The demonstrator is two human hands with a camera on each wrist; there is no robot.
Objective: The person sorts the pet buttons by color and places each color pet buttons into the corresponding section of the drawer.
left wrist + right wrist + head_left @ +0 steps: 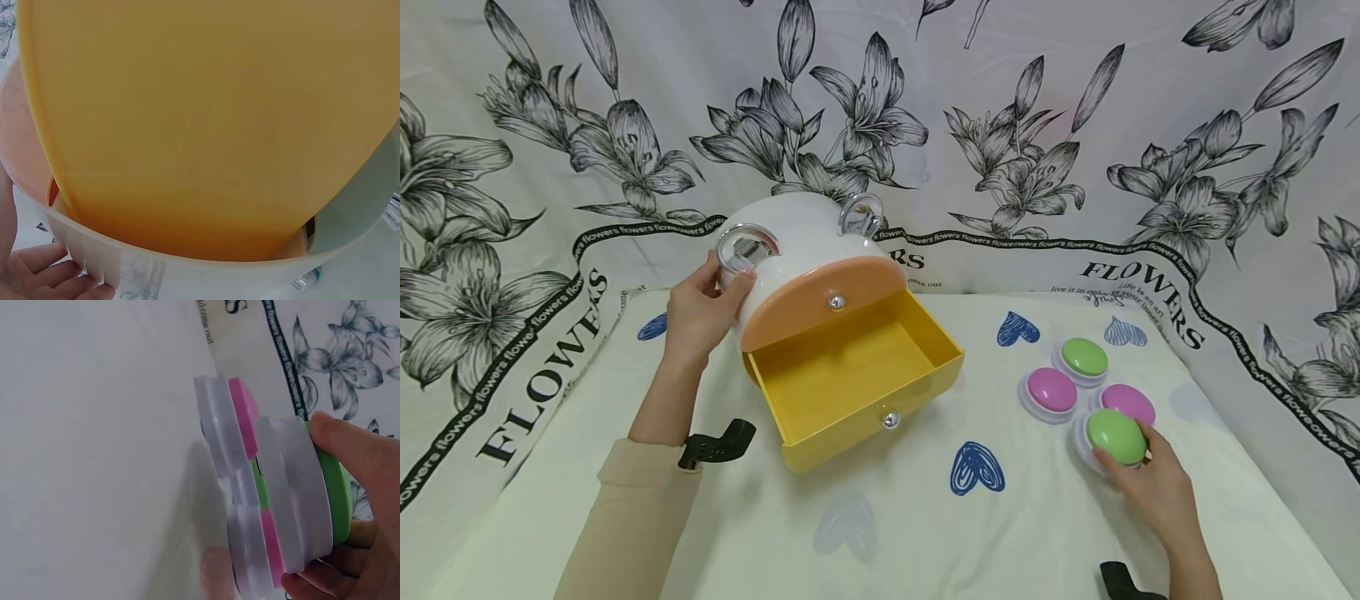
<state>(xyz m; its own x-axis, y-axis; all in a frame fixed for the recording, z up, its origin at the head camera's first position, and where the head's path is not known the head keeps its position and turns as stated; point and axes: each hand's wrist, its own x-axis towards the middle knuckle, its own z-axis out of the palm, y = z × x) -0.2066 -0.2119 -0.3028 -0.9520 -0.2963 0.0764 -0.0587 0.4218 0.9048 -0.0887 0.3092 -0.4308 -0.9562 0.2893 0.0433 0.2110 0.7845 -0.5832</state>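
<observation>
A white, rounded drawer box [808, 221] with chrome ring fittings on top stands left of the middle. Its orange front panel [827, 296] sits above a yellow drawer [850, 367], pulled out and bare inside. My left hand [703, 308] holds the box's left side, its thumb beside the left chrome ring [747, 243]; its fingers [56, 275] lie along the white shell in the left wrist view. At the right, my right hand [1157, 487] grips a green-topped round push button [1116, 435] by its edge. In the right wrist view its white base [294, 487] faces the other buttons.
Beside the held button are a pink button [1052, 390], a second pink button [1127, 403] and another green button [1083, 357], all with pale bases. They lie on a pale, heart-printed cloth [910, 517]. Behind hangs a flower-printed cloth [940, 150].
</observation>
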